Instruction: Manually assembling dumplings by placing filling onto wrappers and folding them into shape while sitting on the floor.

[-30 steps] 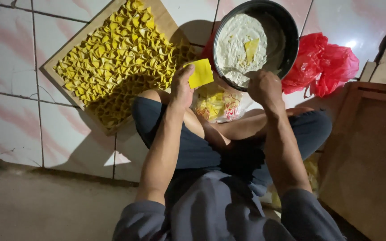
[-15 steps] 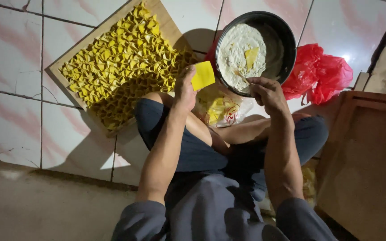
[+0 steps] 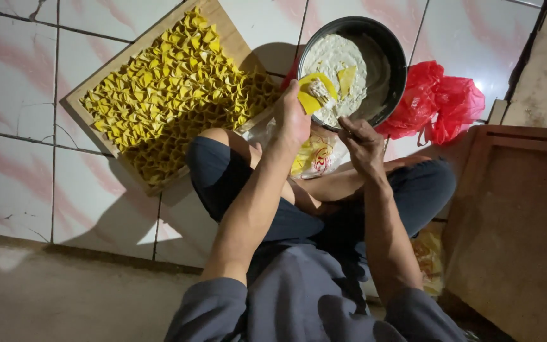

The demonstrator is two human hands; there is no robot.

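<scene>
My left hand (image 3: 293, 116) holds a yellow dumpling wrapper (image 3: 311, 92) with a dab of pale filling on it, raised over the near rim of a dark round bowl (image 3: 395, 58). The bowl holds white filling (image 3: 335, 58) with a bit of yellow wrapper lying in it. My right hand (image 3: 361, 142) is just below the bowl, fingers closed around a small utensil that is mostly hidden. To the left a wooden tray (image 3: 223, 28) lies on the tiled floor, packed with several folded yellow dumplings (image 3: 169, 95).
I sit cross-legged on white tiles. A red plastic bag (image 3: 446, 104) lies right of the bowl. A packet of yellow wrappers (image 3: 314, 158) rests by my knee. A wooden board (image 3: 517, 221) stands at the right, and bare concrete (image 3: 45, 297) lies at the lower left.
My left hand brought the wrapper up over the bowl's rim and filling now sits on it. My right hand drew back from the bowl toward my lap.
</scene>
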